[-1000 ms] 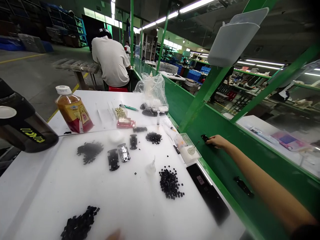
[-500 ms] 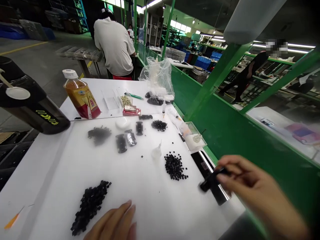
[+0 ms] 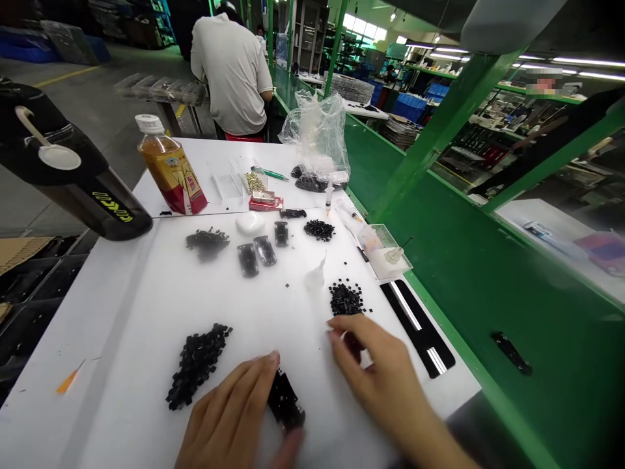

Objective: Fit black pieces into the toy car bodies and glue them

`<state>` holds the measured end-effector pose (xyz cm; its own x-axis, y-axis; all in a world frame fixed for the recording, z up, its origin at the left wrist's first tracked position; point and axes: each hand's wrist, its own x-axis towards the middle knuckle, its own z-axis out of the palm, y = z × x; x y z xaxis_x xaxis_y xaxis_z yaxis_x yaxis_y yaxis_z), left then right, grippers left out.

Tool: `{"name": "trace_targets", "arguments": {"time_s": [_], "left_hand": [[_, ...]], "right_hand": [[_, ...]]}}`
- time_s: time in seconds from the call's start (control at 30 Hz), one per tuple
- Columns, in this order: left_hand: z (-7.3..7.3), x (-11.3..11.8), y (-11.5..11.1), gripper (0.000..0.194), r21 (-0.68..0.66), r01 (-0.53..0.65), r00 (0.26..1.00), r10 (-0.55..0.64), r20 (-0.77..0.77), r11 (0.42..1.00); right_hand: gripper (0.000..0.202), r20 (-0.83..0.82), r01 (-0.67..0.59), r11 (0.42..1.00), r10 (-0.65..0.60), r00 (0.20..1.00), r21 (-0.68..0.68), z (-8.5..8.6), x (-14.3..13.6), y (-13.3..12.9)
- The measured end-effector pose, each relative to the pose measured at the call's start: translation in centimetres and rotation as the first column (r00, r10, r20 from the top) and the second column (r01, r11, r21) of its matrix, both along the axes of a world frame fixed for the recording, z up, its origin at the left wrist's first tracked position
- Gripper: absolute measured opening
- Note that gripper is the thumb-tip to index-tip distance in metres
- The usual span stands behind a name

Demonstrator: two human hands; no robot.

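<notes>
My left hand (image 3: 229, 417) rests low on the white table with its fingers on one long side of a black rectangular part (image 3: 286, 400) and its blurred thumb at the near end, gripping it. Small pale dots show on the part's dark face. To the right, my right hand (image 3: 385, 371) is curled with thumb and forefinger almost meeting; anything between the tips is too small to make out. Those fingertips are at the near edge of a pile of small black squares (image 3: 346, 296). A larger pile of black squares (image 3: 198, 365) lies left of my left hand.
Further back lie several black parts (image 3: 248, 260), a white dispensing tip (image 3: 316, 277), a syringe (image 3: 329, 198) and a clear tray (image 3: 390, 260). A glossy black slab (image 3: 417, 329) lies at the right edge. Bottles (image 3: 173, 172) stand left. Another black part (image 3: 510, 352) lies on the green surface.
My right hand has moved left from the table's right side to the near pile, no longer holding a black part. A black part is now in my left hand. The view has shifted slightly.
</notes>
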<state>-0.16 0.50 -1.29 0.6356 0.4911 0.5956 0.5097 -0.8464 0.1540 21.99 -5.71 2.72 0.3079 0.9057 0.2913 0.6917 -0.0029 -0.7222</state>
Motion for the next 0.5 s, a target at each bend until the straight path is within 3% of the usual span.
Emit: {"name": "trace_targets", "arguments": {"time_s": [0.13,0.3,0.5], "left_hand": [[-0.1,-0.2,0.0,0.056,-0.02,0.01,0.999,-0.011,-0.033,1.0],[0.1,0.0,-0.6,0.05,-0.066,0.008,0.999,-0.011,-0.033,0.998],[0.9,0.4,-0.8,0.037,-0.083,0.02,0.998,-0.015,0.055,0.996]], "right_hand": [[0.015,0.176,0.103,0.99,-0.084,0.981,-0.097,-0.5,2.6,-0.5],[0.018,0.389,0.138,0.986,-0.093,0.916,-0.089,-1.8,2.0,0.0],[0.018,0.527,0.137,0.987,-0.07,0.847,-0.089,-1.9,2.0,1.2]]}}
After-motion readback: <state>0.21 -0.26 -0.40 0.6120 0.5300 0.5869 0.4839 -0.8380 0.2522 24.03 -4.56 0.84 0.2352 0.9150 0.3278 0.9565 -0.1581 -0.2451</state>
